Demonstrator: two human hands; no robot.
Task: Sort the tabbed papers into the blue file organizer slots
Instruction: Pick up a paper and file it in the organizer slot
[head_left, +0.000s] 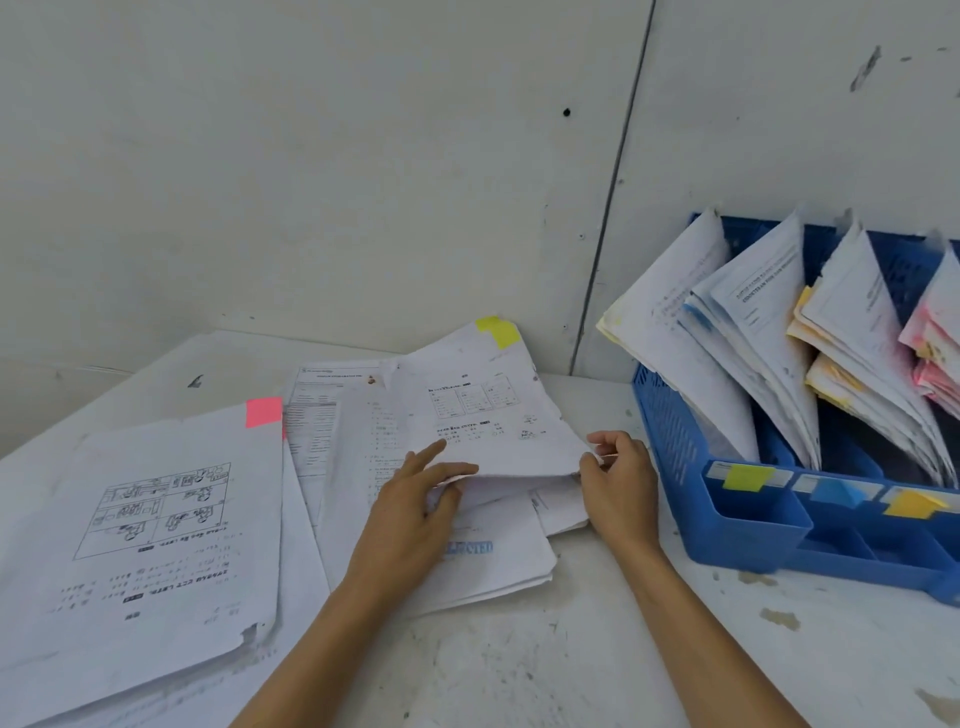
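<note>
1. Left hand (415, 499) and right hand (618, 478) work at the middle of a white surface (519, 665) set against a grey wall (311, 156).
2. Surroundings:
   - A pink-tabbed stack (156, 519) lies at near left, well apart from both hands.
   - A loose pile (488, 551) of printed sheets lies directly under the hands.
   - The blue file organizer (675, 441) stands at right, just beside the right hand. Its slots hold leaning paper bundles (753, 312).
   - The organizer's near ledge carries a yellow label (743, 477), a blue label (836, 491) and an orange label (914, 503).
   - Nothing lies between the right hand and the organizer wall.
3. Task item: the yellow-tabbed sheet (483, 410) is raised at its near edge above the loose pile. Its yellow tab (498, 330) sits at the far corner, away from both hands.
4. Hand state:
   - Left hand: fingers nearly straight on top of the sheet's near-left edge, thumb beneath it, so the edge is held between them.
   - Right hand: fingers curled, with thumb and fingertips pinching the sheet's near-right corner.
</note>
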